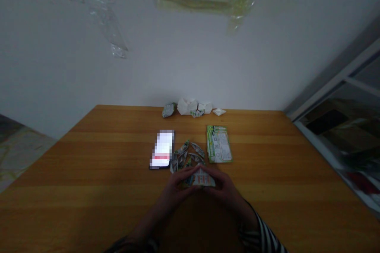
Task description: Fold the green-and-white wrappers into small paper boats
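Between my two hands is a printed sheet of paper [203, 178], folded into a flat shape with a slanted outline. My left hand [178, 185] pinches its left side, fingers on the far edge and thumb along the near edge. From the other side my right hand [223, 185] grips it the same way, and the fingertips of both hands come close together at the top. Just beyond my fingers lie several folded paper pieces [181, 158], printed in green and grey. My fingers hide part of the sheet and the nearest pieces.
A phone [162, 149] with a lit, blurred screen lies to the left. At right is a stack of green-and-white printed sheets [219, 144]. Folded paper shapes [187, 106] stand along the wooden table's [118, 158] back edge by the wall. A metal-framed shelf [341, 83] is at far right.
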Available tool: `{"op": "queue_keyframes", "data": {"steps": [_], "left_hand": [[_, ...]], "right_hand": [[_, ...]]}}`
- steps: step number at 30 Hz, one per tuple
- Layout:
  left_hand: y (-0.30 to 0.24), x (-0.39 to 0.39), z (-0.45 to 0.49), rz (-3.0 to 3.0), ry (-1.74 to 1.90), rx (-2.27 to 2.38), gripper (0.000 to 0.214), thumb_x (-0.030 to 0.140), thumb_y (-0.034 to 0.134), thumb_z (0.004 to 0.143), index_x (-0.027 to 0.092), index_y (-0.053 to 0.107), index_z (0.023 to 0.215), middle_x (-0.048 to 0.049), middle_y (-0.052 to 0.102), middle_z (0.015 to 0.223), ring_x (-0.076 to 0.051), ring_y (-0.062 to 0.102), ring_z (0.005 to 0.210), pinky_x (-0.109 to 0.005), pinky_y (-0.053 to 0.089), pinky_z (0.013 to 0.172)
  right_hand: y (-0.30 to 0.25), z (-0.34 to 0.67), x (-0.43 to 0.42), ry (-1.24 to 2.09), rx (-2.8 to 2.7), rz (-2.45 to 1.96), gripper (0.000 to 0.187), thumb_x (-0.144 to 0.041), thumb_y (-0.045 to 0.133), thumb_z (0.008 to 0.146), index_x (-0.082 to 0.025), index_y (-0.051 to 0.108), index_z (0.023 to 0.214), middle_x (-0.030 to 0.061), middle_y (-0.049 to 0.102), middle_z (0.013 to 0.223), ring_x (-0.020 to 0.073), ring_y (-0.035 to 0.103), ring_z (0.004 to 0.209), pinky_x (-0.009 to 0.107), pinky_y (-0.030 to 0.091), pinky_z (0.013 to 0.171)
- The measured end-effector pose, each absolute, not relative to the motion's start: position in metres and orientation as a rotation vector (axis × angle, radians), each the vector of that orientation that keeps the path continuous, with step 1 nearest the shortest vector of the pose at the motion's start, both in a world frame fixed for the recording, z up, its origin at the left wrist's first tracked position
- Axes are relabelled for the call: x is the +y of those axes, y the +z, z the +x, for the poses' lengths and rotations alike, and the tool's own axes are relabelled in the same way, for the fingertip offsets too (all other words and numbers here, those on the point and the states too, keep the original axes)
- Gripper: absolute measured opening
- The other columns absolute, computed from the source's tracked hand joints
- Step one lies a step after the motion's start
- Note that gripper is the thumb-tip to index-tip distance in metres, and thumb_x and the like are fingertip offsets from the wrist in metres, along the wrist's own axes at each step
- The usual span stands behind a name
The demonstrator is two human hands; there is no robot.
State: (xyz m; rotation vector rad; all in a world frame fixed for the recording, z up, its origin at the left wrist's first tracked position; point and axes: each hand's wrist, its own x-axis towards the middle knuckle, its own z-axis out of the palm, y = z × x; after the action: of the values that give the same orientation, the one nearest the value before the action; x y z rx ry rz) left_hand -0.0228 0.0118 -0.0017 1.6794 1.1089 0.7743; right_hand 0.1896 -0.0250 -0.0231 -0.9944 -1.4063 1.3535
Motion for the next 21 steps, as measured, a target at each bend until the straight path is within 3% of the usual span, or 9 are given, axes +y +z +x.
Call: {"op": "queue_keyframes", "data": {"steps": [10, 21], "left_hand": [[0.001, 0.012, -0.023, 1.719, 0.790, 1.026, 0.059, 0.032, 0.082, 0.066, 0.035, 0.062, 0.121, -0.0045, 0.067, 0.125, -0.030, 0.059, 0.116, -0.047, 0.042, 0.102], [0.011, 0.015, -0.023, 1.693, 0.829, 0.840, 0.052, 0.021, 0.073, 0.075, 0.034, 0.060, 0.123, -0.0036, 0.069, 0.123, -0.027, 0.065, 0.109, -0.039, 0.050, 0.095]], "right_hand": [[-0.027, 0.189, -0.022, 1.384, -1.299, -0.958, 0.053, -0.016, 0.073, 0.076, -0.030, 0.061, 0.125, 0.0049, 0.062, 0.130, 0.0262, 0.058, 0.119, 0.046, 0.043, 0.102], [-0.026, 0.190, -0.022, 1.367, -1.282, -1.010, 0.055, -0.008, 0.068, 0.073, -0.030, 0.063, 0.123, 0.0043, 0.063, 0.129, 0.0253, 0.060, 0.116, 0.044, 0.044, 0.101]]}}
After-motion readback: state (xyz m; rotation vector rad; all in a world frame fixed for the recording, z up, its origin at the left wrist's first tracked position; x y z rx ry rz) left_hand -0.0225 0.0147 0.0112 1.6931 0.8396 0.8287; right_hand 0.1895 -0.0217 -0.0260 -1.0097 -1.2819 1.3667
